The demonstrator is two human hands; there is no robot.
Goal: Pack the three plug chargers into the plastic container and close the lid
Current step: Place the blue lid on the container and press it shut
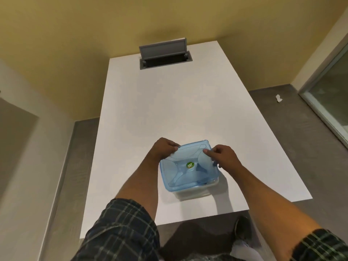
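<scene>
A clear plastic container [195, 193] stands on the white table near its front edge. A translucent blue lid [186, 173] with a green round sticker lies on top of it, its far edge slightly raised. My left hand [165, 148] grips the lid's far left corner. My right hand [225, 156] pinches the lid's far right corner. The plug chargers are hidden; only a dark shape shows under the lid's near right corner.
The white table [169, 110] stretches away from me. At its far end a grey cable hatch [163, 53] stands open. A scrap of white paper [278, 98] lies on the floor to the right.
</scene>
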